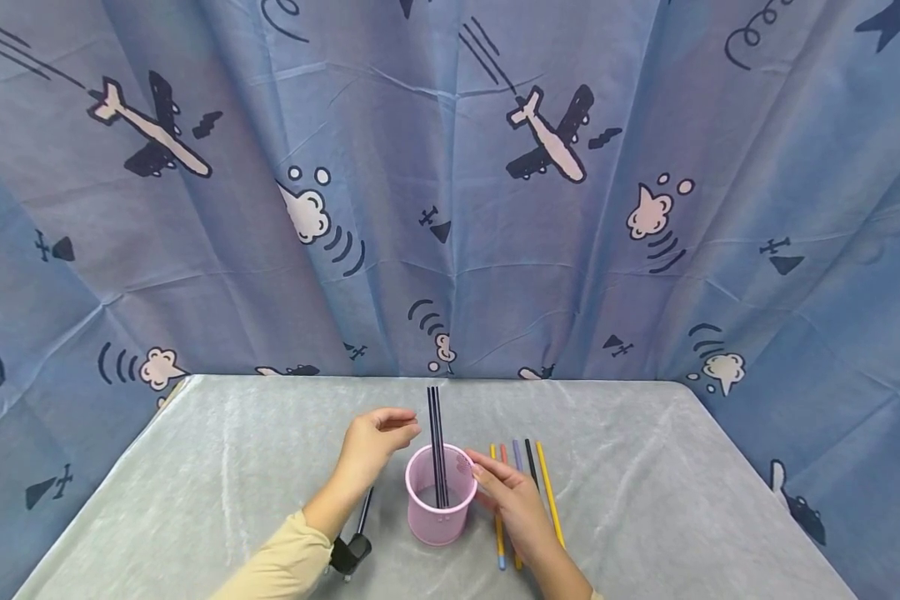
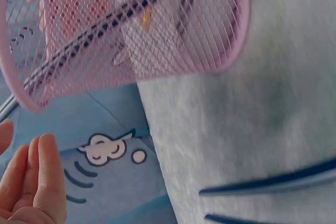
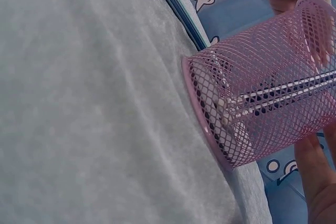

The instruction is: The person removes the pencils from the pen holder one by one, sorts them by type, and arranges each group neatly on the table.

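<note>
A pink mesh pen cup [image 1: 437, 527] stands upright on the table with slim dark sticks [image 1: 437, 442] in it, their upper ends well above the rim. My left hand [image 1: 375, 437] is raised just left of the sticks. Its fingers are loosely bent and hold nothing; in the left wrist view the fingers [image 2: 48, 174] lie apart from the cup. My right hand [image 1: 517, 500] holds the cup's right side near the rim, thumb in front and fingers behind. The right wrist view has that hand [image 3: 317, 177] partly cut off.
Right of the cup, partly under my right hand, lie several coloured sticks, among them a yellow one [image 1: 549, 492] and a black one [image 1: 530, 458]. A dark stick [image 1: 365, 510] lies left of the cup, near a small black device [image 1: 351, 552] at my left wrist. A patterned curtain [image 1: 390, 250] hangs behind.
</note>
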A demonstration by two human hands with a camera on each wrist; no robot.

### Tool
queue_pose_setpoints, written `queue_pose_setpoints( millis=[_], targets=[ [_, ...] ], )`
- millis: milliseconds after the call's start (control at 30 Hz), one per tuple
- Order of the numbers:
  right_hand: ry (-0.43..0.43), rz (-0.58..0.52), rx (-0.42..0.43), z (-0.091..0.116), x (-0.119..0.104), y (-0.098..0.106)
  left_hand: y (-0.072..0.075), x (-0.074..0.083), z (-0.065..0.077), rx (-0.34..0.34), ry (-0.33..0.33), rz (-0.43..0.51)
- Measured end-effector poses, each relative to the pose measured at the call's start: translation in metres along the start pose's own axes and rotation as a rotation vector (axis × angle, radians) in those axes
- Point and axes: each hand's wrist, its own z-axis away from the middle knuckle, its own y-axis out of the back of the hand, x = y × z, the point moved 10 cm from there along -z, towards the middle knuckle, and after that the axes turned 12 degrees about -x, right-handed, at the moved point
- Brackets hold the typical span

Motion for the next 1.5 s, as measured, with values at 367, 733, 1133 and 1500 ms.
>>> queue_pose_setpoints(
  millis=[367, 733, 1133, 1500],
  targets=[
    [-0.011, 0.0, 0.015, 0.0, 0.002, 0.003, -0.02, 0.0, -0.008, -0.053, 0.006, 0.055],
    [-0.016, 0.005, 0.011, 0.0, 0.002, 0.002, -0.026, 0.002, -0.009, -0.05, -0.001, 0.068],
    [-0.032, 0.015, 0.016, 0.001, 0.003, 0.002, -0.025, 0.003, -0.006, -0.027, -0.008, 0.043],
    [-0.021, 0.007, 0.018, 0.0, 0.002, 0.002, -0.01, 0.01, -0.006, 0.004, -0.034, 0.117]
  ],
)
